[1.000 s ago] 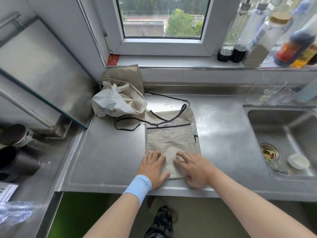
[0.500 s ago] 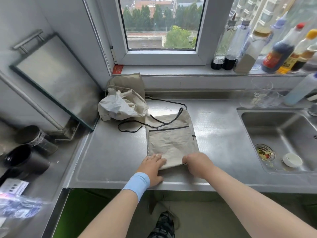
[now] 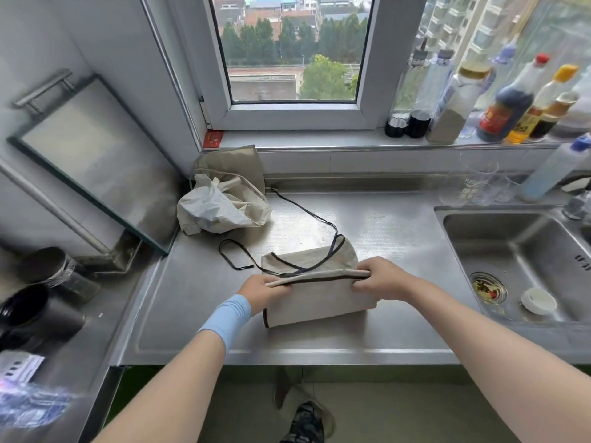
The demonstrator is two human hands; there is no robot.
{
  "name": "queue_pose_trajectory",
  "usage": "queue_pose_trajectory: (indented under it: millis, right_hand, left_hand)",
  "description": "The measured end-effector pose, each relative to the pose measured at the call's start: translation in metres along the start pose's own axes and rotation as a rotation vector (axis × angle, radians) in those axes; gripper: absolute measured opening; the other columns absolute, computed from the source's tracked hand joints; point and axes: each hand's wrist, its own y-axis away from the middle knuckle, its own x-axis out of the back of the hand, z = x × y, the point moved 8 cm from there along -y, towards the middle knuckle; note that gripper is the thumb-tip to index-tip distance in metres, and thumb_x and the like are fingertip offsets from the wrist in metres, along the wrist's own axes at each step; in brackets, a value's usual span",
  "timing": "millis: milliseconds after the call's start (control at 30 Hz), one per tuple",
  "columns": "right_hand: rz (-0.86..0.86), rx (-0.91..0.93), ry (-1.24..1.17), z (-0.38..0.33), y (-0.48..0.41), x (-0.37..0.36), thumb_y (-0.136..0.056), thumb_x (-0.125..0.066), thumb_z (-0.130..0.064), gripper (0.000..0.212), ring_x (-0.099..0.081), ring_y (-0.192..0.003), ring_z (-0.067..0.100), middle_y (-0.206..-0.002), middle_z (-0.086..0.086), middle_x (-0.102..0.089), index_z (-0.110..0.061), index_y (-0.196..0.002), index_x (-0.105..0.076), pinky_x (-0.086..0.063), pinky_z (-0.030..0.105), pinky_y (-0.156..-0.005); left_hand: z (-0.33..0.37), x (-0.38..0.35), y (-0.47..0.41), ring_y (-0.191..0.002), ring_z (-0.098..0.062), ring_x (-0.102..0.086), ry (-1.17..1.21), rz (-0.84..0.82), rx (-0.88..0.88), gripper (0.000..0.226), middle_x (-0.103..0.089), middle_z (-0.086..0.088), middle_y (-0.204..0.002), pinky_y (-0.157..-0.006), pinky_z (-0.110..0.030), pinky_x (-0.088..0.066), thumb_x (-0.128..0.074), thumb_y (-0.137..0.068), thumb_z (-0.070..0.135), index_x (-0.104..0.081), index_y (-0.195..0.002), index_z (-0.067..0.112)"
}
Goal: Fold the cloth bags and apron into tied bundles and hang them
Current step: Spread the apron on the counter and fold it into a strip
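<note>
Hands have gone from pressing the apron (image 3: 319,302) flat to lifting its near edge: left hand (image 3: 260,290) and right hand (image 3: 382,279) each have fingers pinching the dark-trimmed fold, carrying it over the rest on the bench (image 3: 399,244). Judging by this, a crosswise fold is underway, tying not yet begun. Loose strap (image 3: 307,214) trails toward the bags (image 3: 220,209) at the back corner and could snag; sink (image 3: 518,260) sits well apart

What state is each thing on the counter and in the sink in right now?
apron: partly folded, near edge lifted and being brought over.
left hand: pinching the fold's left end.
right hand: pinching the fold's right end.
apron straps: loose, untied, trailing on the counter.
cloth bags: crumpled heap, not folded.
window: closed.
sink: dry-looking, white cap lying inside.
</note>
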Motion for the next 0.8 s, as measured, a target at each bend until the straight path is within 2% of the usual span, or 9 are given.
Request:
queue_pose_trajectory:
  millis: [133, 233, 333, 433, 533, 600, 667, 733, 800]
  right_hand:
    - [0.221, -0.035, -0.007, 0.011, -0.027, 0.002, -0.082, -0.062, -0.031, 0.018, -0.054, -0.071, 0.017, -0.071, -0.007, -0.058, -0.019, -0.070, -0.056, -0.041, 0.030, -0.059]
    - [0.366, -0.010, 0.085, 0.014, -0.045, -0.001, -0.089, -0.060, -0.039, 0.015, -0.053, -0.105, 0.017, -0.112, -0.009, -0.056, -0.025, -0.091, -0.061, -0.048, 0.036, -0.081]
    - [0.392, 0.018, 0.145, 0.016, -0.066, -0.008, -0.092, -0.058, -0.036, 0.021, -0.049, -0.120, 0.018, -0.141, -0.009, -0.041, -0.024, -0.109, -0.059, -0.047, 0.038, -0.086]
    - [0.409, 0.047, 0.161, 0.013, -0.083, -0.008, -0.090, -0.058, -0.027, 0.021, -0.058, -0.111, 0.020, -0.133, -0.012, -0.049, -0.025, -0.110, -0.055, -0.044, 0.035, -0.083]
    - [0.349, 0.170, 0.347, 0.006, -0.103, -0.016, -0.081, -0.055, -0.014, 0.049, -0.052, -0.123, 0.020, -0.124, -0.008, -0.056, -0.024, -0.128, -0.050, -0.032, 0.039, -0.109]
    - [0.216, 0.203, 0.415, 0.002, -0.111, -0.028, -0.082, -0.048, -0.011, 0.073, -0.043, -0.131, 0.021, -0.137, -0.002, -0.048, -0.022, -0.151, -0.027, -0.020, 0.034, -0.118]
    - [0.151, 0.180, 0.359, 0.005, -0.119, -0.036, -0.087, -0.047, -0.012, 0.080, -0.035, -0.138, 0.024, -0.154, 0.005, -0.032, -0.021, -0.157, -0.010, -0.023, 0.031, -0.115]
    - [0.180, 0.142, 0.227, 0.009, -0.123, -0.036, -0.092, -0.049, -0.014, 0.078, -0.028, -0.144, 0.021, -0.165, 0.002, -0.008, -0.022, -0.157, -0.007, -0.029, 0.033, -0.113]
    - [0.323, 0.113, 0.087, 0.014, -0.124, -0.026, -0.091, -0.055, -0.016, 0.071, -0.034, -0.139, 0.018, -0.163, 0.002, -0.011, -0.020, -0.154, -0.023, -0.036, 0.033, -0.109]
  left_hand:
    - [-0.011, 0.007, -0.023, -0.063, -0.012, -0.048, -0.050, 0.120, 0.053, 0.021, -0.056, 0.005, -0.066, -0.060, -0.023, -0.038, -0.069, -0.083, 0.036, -0.071, -0.086, 0.015]
    - [-0.011, 0.015, -0.044, -0.064, -0.013, -0.053, -0.116, 0.188, 0.048, 0.022, -0.060, 0.006, -0.067, -0.063, -0.025, -0.041, -0.070, -0.081, 0.045, -0.069, -0.080, 0.023]
    - [-0.008, 0.023, -0.063, -0.069, -0.016, -0.056, -0.238, 0.214, 0.058, 0.023, -0.062, 0.005, -0.070, -0.064, -0.026, -0.041, -0.069, -0.081, 0.046, -0.065, -0.076, 0.024]
    - [-0.006, 0.026, -0.083, -0.083, -0.019, -0.060, -0.422, 0.190, 0.069, 0.022, -0.067, 0.004, -0.084, -0.069, -0.026, -0.043, -0.066, -0.081, 0.049, -0.064, -0.082, 0.028]
    - [-0.007, 0.025, -0.099, -0.090, -0.019, -0.061, -0.523, 0.144, 0.077, 0.026, -0.067, 0.006, -0.090, -0.076, -0.028, -0.047, -0.065, -0.080, 0.053, -0.064, -0.086, 0.028]
    - [-0.004, 0.022, -0.102, -0.091, -0.019, -0.060, -0.608, 0.117, 0.037, 0.028, -0.064, 0.007, -0.088, -0.073, -0.028, -0.044, -0.062, -0.082, 0.054, -0.063, -0.085, 0.026]
    - [0.005, 0.020, -0.102, -0.097, -0.019, -0.056, -0.691, 0.142, -0.091, 0.028, -0.058, 0.007, -0.091, -0.073, -0.029, -0.044, -0.059, -0.085, 0.051, -0.062, -0.084, 0.024]
    - [0.011, 0.022, -0.102, -0.107, -0.019, -0.048, -0.710, 0.241, -0.263, 0.025, -0.053, 0.005, -0.107, -0.081, -0.033, -0.047, -0.062, -0.086, 0.047, -0.066, -0.086, 0.022]
    - [0.009, 0.027, -0.105, -0.113, -0.019, -0.045, -0.611, 0.294, -0.300, 0.021, -0.053, 0.005, -0.119, -0.089, -0.033, -0.046, -0.064, -0.087, 0.041, -0.069, -0.089, 0.021]
